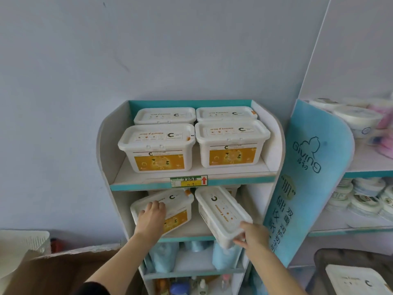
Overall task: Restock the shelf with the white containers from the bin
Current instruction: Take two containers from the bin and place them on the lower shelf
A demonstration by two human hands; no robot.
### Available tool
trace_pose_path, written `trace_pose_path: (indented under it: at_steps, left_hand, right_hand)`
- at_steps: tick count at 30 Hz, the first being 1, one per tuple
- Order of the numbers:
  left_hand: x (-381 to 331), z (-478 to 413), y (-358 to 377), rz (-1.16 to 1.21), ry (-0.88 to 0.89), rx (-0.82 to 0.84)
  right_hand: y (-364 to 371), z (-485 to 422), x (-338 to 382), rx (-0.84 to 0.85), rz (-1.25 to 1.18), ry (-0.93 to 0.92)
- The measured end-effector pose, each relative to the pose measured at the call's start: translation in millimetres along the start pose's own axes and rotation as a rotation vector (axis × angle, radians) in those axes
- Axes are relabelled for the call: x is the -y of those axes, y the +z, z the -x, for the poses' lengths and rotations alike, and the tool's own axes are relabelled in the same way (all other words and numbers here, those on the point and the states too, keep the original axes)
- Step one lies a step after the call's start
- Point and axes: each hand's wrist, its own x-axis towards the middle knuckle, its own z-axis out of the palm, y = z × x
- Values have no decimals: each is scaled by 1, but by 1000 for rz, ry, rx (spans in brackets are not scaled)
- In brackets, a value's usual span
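Several white lidded containers with orange labels [157,145] fill the top level of a white and teal shelf [191,180]. On the second level, my left hand [151,216] grips a tilted white container [170,207] at the left. My right hand [252,236] holds the near end of another white container [223,213], turned lengthwise and angled into the right side of that level. A dark bin [323,260] at the bottom right holds one more white container [357,282].
A blue curved side panel [308,177] juts out right of the shelf, with tubs on shelves behind it. Blue pouches [163,256] sit on the third level. A cardboard box [59,271] and a white basket [23,239] stand at the lower left.
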Motion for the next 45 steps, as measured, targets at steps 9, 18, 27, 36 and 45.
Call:
trace_pose_path:
  at_steps: [9, 18, 27, 36, 45]
  left_hand:
    - [-10, -6, 6, 40, 19, -69]
    - [16, 4, 13, 207, -23, -77]
    - [13, 6, 21, 231, -2, -111]
    - [6, 6, 26, 169, 17, -135]
    - [16, -6, 25, 221, -3, -140]
  right_hand:
    - [28, 6, -5, 81, 202, -125]
    - [6, 6, 3, 267, 1064, -939]
    - [11, 5, -8, 291, 1188, -1222]
    - [77, 32, -18, 63, 1241, -1168]
    - [29, 1, 3, 238, 1019, -1017]
